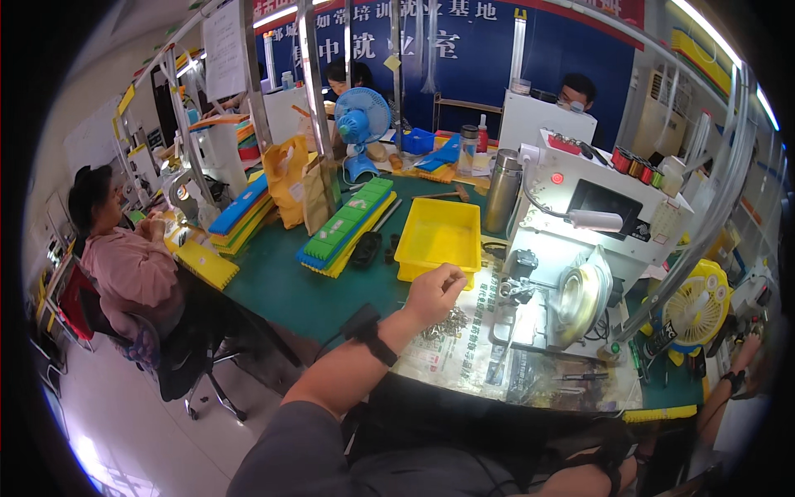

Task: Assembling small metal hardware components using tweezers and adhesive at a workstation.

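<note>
My left hand [436,291] is raised over the near side of the yellow plastic bin [437,222], thumb and fingers curled together. Whatever may be between the fingertips is too small to make out. Just below the hand, a heap of small metal parts [447,325] lies on the printed sheet [431,364] covering the table. At the lower edge, my right hand [573,481] is low by my lap, with a black band at the wrist; its fingers cannot be made out. To the right of the heap stands a lit white machine [542,290] with a round, clear-covered disc.
Green and yellow ridged strips [352,219] are stacked left of the bin. A steel thermos [502,192] stands behind it, near a blue fan [361,120]. A yellow fan [696,306] is at right. Co-workers sit at left [128,257], at the far side and at right.
</note>
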A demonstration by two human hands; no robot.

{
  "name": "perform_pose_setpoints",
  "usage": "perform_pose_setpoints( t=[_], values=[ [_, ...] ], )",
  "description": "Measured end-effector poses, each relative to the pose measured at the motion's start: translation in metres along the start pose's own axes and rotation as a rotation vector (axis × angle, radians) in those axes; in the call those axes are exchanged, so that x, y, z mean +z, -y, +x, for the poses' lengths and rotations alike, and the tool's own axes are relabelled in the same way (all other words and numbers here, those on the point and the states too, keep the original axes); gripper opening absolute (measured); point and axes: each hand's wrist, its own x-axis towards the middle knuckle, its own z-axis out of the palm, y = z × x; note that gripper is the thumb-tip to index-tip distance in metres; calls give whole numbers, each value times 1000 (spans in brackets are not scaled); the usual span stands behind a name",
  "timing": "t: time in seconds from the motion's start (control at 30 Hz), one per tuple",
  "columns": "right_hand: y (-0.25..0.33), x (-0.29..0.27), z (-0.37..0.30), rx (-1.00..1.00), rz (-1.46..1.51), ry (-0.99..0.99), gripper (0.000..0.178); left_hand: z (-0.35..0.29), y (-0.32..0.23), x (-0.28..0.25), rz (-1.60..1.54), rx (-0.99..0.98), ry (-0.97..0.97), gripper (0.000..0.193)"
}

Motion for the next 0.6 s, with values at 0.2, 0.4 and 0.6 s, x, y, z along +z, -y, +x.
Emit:
perform_pose_setpoints(
  t=[0.2,0.4,0.6],
  values=[
    [-3,-4,0,10,-32,-9,85,1,1,0,9,-22,-5,14],
    [-5,-5,-2,15,-43,-13,81,2,2,-2,-30,-39,-10,14],
    [-5,-1,-1,13,-29,5,78,1,-1,-10,-43,-55,-20,15]
  ],
)
